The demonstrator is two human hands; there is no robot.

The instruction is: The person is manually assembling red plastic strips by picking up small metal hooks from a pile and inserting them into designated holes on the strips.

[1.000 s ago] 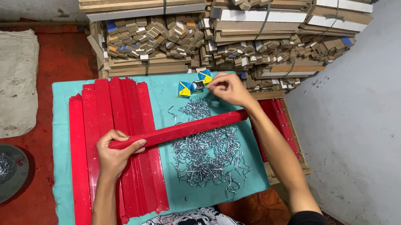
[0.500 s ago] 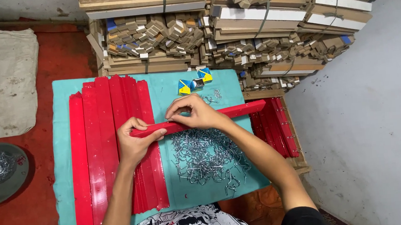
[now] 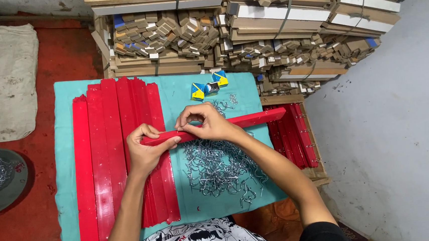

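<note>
While both hands [image 3: 180, 138] grasp it, red strip [image 3: 254, 118] spans between them, above hooks [image 3: 218, 168]

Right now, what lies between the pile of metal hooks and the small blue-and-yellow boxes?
In the head view, the red strip held by both hands crosses between the metal hooks and the boxes.

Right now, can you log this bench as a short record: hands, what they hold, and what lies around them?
left hand: grips the left end of one long red flat strip, held crosswise
right hand: pinches at the strip's top edge, fingers closed
under the strip: loose pile of small bent silver metal hooks
surface: teal table mat
left of the hands: row of red strips, laid lengthwise
behind: small blue-and-yellow boxes
</note>
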